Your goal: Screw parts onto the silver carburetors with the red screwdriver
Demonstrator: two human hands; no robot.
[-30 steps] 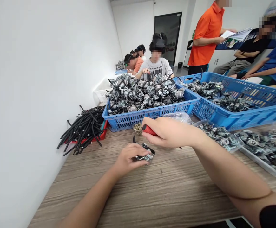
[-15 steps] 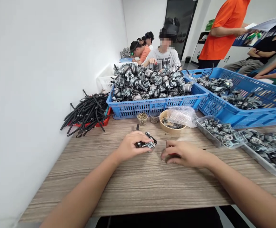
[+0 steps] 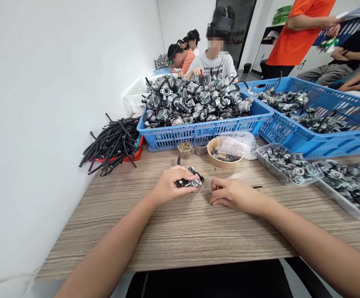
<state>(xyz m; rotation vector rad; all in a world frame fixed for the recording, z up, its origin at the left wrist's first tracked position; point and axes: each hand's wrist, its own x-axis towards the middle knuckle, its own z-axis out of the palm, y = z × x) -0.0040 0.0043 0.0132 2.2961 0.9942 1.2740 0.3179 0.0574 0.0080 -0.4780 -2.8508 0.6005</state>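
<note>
My left hand (image 3: 170,184) is closed around a carburetor (image 3: 193,180), a small silver metal body with black parts. A short black hose (image 3: 178,161) stands up beside it. Just to the right, my right hand (image 3: 234,195) is closed close above the table, thumb and fingertips pressed together. Out past its far side pokes a thin dark shaft (image 3: 257,187), seemingly of a screwdriver tucked in the palm; the handle is hidden. Whether the fingertips also pinch something small cannot be seen. A gap separates the right fingers from the carburetor.
Behind the hands are cups of brass fittings (image 3: 185,150) and small parts (image 3: 201,147), and a round tub (image 3: 225,159) with bubble wrap. Black hoses (image 3: 114,142) lie left. A blue crate (image 3: 205,138) holds carburetors; plastic trays (image 3: 288,163) of metal parts stand right. A co-worker (image 3: 212,62) sits opposite.
My right fingers have drawn together, and the red bit glimpsed in the palm is now hidden. The left hand keeps hold of the carburetor. The view has tilted slightly downward.
</note>
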